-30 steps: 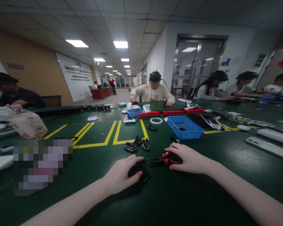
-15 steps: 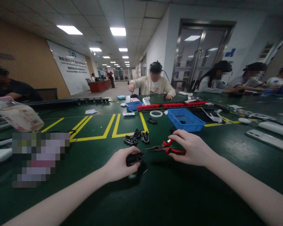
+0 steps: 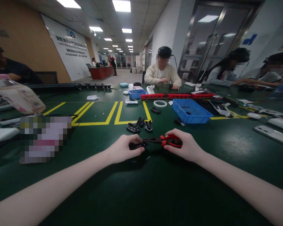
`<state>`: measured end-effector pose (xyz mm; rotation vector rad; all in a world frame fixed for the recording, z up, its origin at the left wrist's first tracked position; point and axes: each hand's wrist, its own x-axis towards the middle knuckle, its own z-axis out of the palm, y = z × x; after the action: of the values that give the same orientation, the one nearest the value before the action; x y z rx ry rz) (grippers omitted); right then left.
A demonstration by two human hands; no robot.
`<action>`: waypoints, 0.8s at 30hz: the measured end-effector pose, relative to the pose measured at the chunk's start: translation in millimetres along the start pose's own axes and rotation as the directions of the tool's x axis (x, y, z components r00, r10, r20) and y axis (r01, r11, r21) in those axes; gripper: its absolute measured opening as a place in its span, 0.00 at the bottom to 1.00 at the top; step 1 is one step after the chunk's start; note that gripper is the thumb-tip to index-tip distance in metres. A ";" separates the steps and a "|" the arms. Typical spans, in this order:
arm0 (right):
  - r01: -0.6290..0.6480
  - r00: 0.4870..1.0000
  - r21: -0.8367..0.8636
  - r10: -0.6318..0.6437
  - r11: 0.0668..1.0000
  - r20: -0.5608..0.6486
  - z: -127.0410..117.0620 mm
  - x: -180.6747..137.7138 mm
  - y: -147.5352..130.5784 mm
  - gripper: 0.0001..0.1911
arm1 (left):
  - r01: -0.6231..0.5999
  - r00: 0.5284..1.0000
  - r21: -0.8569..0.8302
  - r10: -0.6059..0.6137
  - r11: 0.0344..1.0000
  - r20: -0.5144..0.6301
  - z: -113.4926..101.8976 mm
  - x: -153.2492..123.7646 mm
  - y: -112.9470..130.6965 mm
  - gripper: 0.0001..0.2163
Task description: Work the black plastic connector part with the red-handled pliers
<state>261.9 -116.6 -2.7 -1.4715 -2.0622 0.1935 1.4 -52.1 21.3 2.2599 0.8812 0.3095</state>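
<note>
In the middle of the green table, my left hand (image 3: 127, 149) pinches a small black plastic part (image 3: 137, 145) between thumb and fingers. My right hand (image 3: 185, 144) is wrapped round the red-and-black handles of needle-nose pliers (image 3: 166, 141). The pliers' jaws point left and lie at the upper edge of the part; whether they grip anything there I cannot tell. Just beyond my left hand sit several similar black parts (image 3: 139, 125) in a loose cluster. A tiny thin pale piece (image 3: 148, 158) lies on the table below the jaws.
Beyond my right hand stands a blue bin (image 3: 193, 114), with a small black object (image 3: 179, 122) beside it. Further back are a white tape ring (image 3: 160, 103) and a long red strip (image 3: 176, 96). At left is a bottle (image 3: 21, 95). A person (image 3: 163, 67) sits opposite.
The pliers have moved left, and their jaws now reach the black part in my left hand. The handles are closer together. The camera view has tilted down.
</note>
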 end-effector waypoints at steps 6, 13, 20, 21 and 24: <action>0.011 1.000 0.000 -0.011 1.000 -0.027 -3.5 -4.3 6.8 0.19 | -0.033 0.999 0.068 0.030 0.997 0.038 1.1 2.3 -5.5 0.17; 0.011 1.000 -0.069 -0.010 0.998 0.003 -1.0 -4.1 6.1 0.19 | -0.110 0.993 0.157 0.114 0.981 -0.012 5.3 4.4 -11.6 0.15; 0.029 1.000 -0.113 -0.029 0.993 0.001 -0.7 -4.5 7.1 0.20 | -0.120 0.993 0.179 0.121 0.977 0.000 5.0 3.2 -11.6 0.15; 0.029 1.000 -0.114 -0.029 0.993 0.003 -0.4 -4.7 7.5 0.19 | -0.120 0.993 0.178 0.122 0.977 0.002 4.8 3.0 -11.7 0.15; 0.024 1.000 -0.119 -0.021 0.993 0.022 0.4 -5.8 9.1 0.19 | -0.123 0.992 0.169 0.124 0.978 0.004 4.8 2.6 -12.6 0.15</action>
<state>270.3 -118.3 -9.2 -1.5215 -2.1378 0.0781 -1.0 -46.1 9.2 2.4777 0.7973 0.3084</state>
